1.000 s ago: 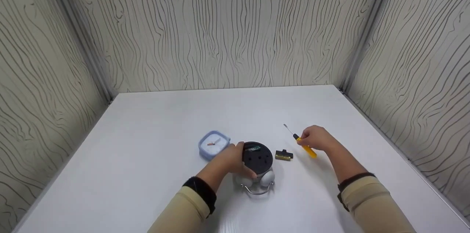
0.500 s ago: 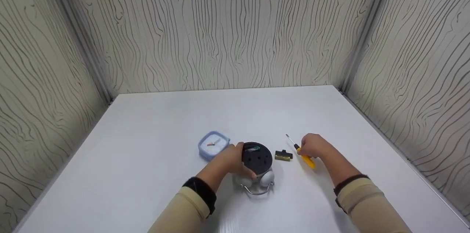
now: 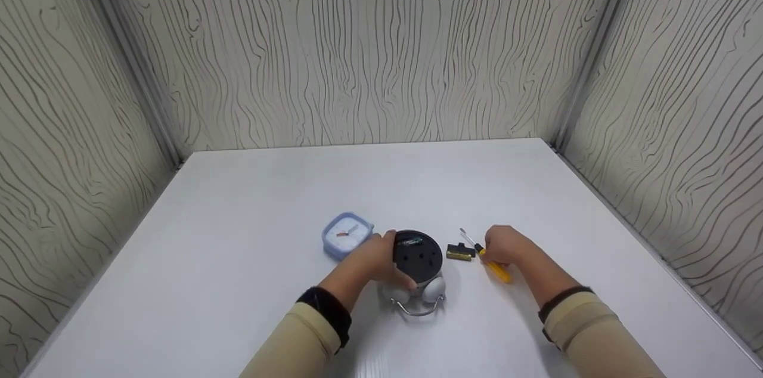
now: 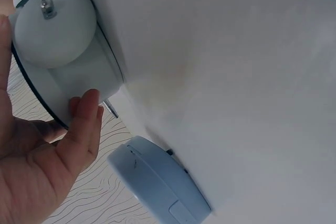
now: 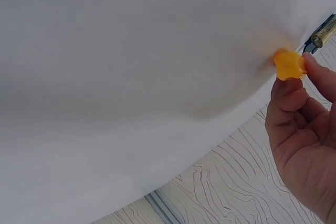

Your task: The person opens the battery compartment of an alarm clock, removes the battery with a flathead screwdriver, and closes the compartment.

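My left hand (image 3: 378, 259) grips the side of a twin-bell alarm clock (image 3: 420, 262), which lies with its black back facing up. A battery shows in the slot of that back, and the bells and handle point toward me. In the left wrist view, fingers curl round the pale body of the clock (image 4: 58, 35). A screwdriver (image 3: 498, 270) with a yellow handle is pinched in my right hand (image 3: 503, 245), low over the table, its tip pointing away and left. From the right wrist view, the handle's end (image 5: 290, 65) sits between thumb and fingers.
Just left of the screwdriver lies a black battery cover (image 3: 466, 248) beside a gold battery (image 3: 458, 256). A blue square clock (image 3: 346, 235) rests face up beyond my left hand. The white table (image 3: 268, 199) is bounded by wood-patterned panels (image 3: 369, 50).
My right hand has come down and nearer to me with the screwdriver, close to the battery cover. My left hand and the twin-bell clock stay where they were.
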{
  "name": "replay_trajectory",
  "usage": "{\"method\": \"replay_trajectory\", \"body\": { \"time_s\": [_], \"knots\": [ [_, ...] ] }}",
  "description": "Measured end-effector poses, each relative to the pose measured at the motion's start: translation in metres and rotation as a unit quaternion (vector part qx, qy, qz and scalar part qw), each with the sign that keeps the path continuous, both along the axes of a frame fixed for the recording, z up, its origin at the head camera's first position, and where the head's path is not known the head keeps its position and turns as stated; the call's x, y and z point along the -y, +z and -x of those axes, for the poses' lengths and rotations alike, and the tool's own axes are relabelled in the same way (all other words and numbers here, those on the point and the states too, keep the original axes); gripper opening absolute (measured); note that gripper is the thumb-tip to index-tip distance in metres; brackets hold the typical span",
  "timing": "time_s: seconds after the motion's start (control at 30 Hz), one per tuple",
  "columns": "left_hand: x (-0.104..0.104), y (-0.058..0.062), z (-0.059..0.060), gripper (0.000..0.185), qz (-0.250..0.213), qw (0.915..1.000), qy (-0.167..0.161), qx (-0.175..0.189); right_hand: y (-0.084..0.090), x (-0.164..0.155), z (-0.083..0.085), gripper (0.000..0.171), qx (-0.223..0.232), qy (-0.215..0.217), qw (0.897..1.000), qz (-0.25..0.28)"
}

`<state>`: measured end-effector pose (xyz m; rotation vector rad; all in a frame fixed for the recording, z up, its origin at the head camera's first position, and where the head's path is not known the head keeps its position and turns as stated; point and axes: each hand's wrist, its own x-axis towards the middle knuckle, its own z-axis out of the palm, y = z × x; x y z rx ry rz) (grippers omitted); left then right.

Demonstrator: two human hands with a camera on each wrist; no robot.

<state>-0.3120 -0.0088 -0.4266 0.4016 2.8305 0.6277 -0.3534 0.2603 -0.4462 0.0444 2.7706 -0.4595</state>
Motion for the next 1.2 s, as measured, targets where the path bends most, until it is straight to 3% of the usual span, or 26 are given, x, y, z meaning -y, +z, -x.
{"method": "replay_trajectory", "body": {
  "time_s": [0.57,0.77,1.2],
  "knots": [
    [-0.001,-0.001,0.001,0.116,0.005,0.9999,0.008,0.006,0.002,-0.003,-0.002,0.024,-0.003,0.013,1.000,-0.010],
    [-0.001,-0.002,0.002,0.115,0.000,1.0000,0.004,0.003,0.006,-0.006,0.000,0.025,-0.001,-0.003,1.000,0.001],
    [-0.002,-0.002,0.003,0.117,0.013,0.9999,-0.008,-0.003,0.022,-0.001,0.001,0.027,-0.022,0.005,1.000,-0.001]
  ]
}}
